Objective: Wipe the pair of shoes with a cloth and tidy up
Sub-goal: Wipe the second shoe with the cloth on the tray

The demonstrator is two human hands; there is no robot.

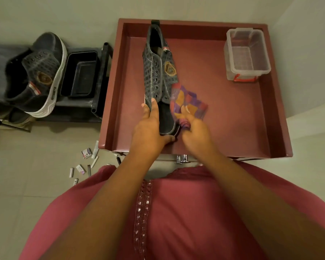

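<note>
A dark grey checked shoe with a gold badge lies lengthwise on the maroon tray-top table, toe toward me. My left hand grips its toe end, thumb on top. My right hand pinches a purple, orange and red checked cloth against the shoe's right side near the toe. The second shoe of the pair leans on its side on a low dark rack at the left, white sole facing right.
A clear plastic box with a red latch stands in the table's far right corner. A black tray sits on the rack beside the second shoe. Several small packets and tubes litter the tiled floor by the table's near left corner.
</note>
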